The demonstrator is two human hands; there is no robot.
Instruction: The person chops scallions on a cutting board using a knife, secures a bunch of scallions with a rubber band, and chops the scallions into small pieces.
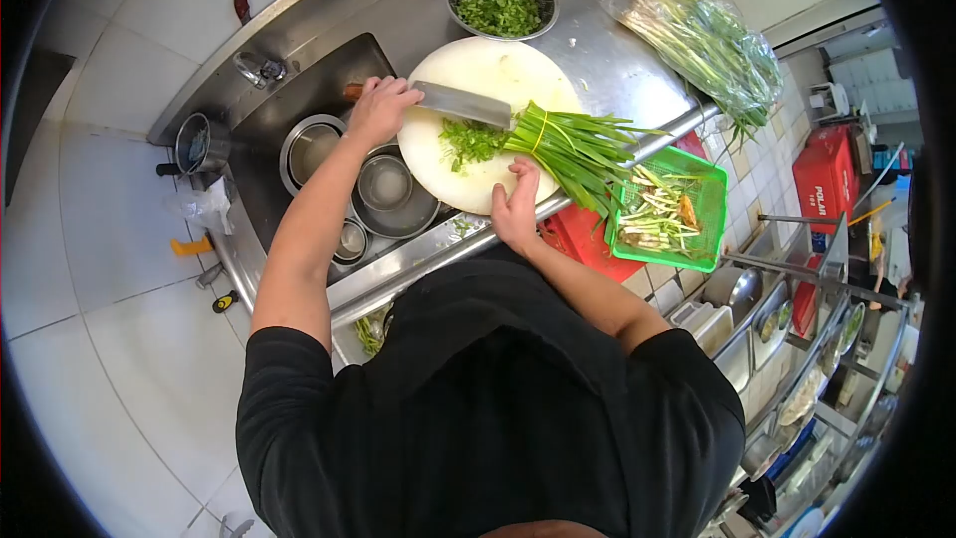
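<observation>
My left hand is closed around a cleaver near its wooden handle, with the blade reaching right across the round white cutting board. Beside the blade tip lies a bunch of green onions, bound with a yellow band and hanging over the counter's front edge. Chopped greens sit at its left end, below the blade. My right hand rests at the board's near edge, its fingers apart and close to the bunch. Whether the fingertips touch the stalks is hard to tell.
A metal bowl of chopped greens stands behind the board. Plastic-bagged green onions lie at right. A green basket holds trimmings, beside a red container. Left is a sink with metal pots and a faucet.
</observation>
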